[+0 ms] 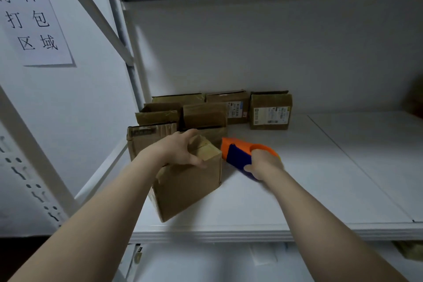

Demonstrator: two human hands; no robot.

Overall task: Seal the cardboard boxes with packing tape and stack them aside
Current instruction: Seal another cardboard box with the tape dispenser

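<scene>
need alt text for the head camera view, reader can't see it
A person's left hand grips the top of a small cardboard box on a white shelf, while the right hand holds an orange and blue tape dispenser beside it. More cardboard boxes stand at the back.

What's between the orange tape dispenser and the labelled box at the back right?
Nothing: bare shelf separates the tape dispenser from the labelled box, head view.

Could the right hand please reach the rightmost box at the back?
Probably yes: only bare shelf lies between the right hand and the rightmost box, though its grip is already full with the tape dispenser.
</scene>
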